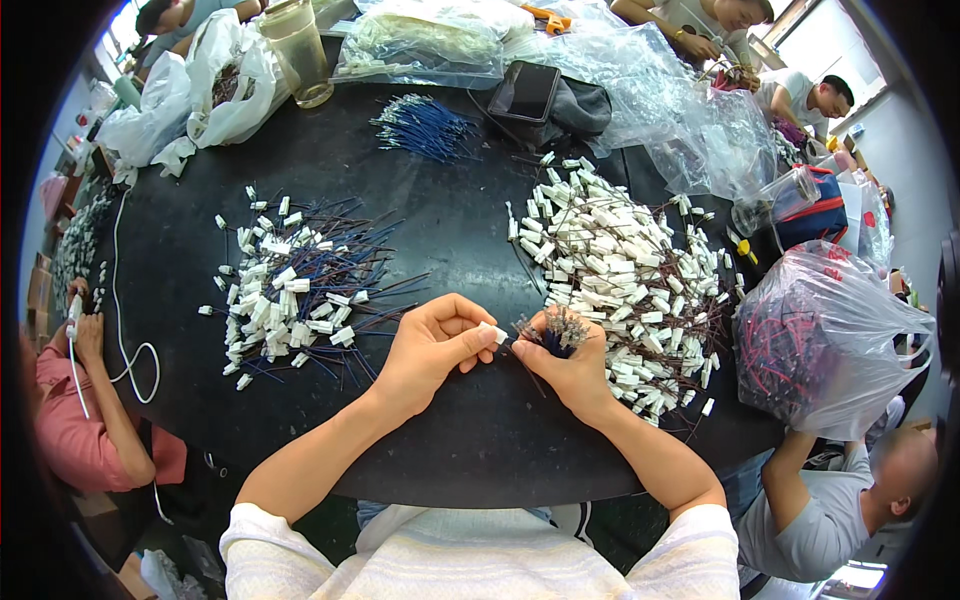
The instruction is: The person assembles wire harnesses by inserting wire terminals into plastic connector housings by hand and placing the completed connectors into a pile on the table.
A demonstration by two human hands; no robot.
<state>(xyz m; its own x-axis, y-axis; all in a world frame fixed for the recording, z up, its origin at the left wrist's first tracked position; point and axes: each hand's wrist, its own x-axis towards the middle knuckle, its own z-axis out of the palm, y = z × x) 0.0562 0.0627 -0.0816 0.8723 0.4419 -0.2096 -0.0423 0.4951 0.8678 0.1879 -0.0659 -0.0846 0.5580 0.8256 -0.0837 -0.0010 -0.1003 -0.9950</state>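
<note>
My left hand pinches a small white plastic connector between thumb and fingers. Close beside it, my right hand is closed around a bundle of thin dark wires with metal terminals fanning out at the top. The tips of both hands nearly meet, and a dark wire seems to lead to the connector. To the left lies a pile of white connectors on blue and dark wires. A larger heap of white connectors on brown wires reaches right up to my right hand.
Loose blue wires lie at the back of the black table. Behind them are a phone, plastic bags and a plastic jug. A filled bag stands at the right edge. Other people sit around the table.
</note>
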